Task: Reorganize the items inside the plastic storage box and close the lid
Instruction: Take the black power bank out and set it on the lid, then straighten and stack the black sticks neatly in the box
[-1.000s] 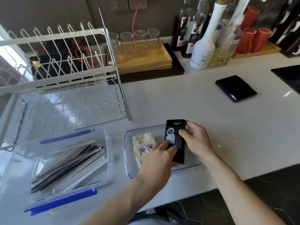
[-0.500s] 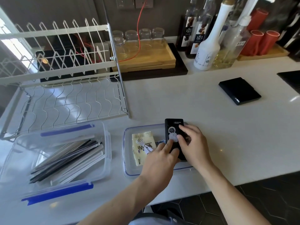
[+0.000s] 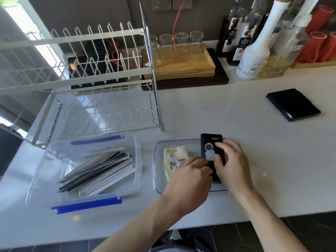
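Plastic storage box (image 3: 87, 171) sits open on my left of the white counter (image 3: 236, 146), holding long black and pale sticks (image 3: 96, 168). Beside it lies its clear lid (image 3: 158, 171), with a yellow packet (image 3: 174, 160) on it. My left hand (image 3: 189, 179) and right hand (image 3: 231, 166) pinch a black card box (image 3: 211, 144) over the lid, fingers curled on it.

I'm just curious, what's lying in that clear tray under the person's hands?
The clear tray holds a pale yellow packet and a black packet, which both the left hand and right hand touch. Anything beneath the hands is hidden.
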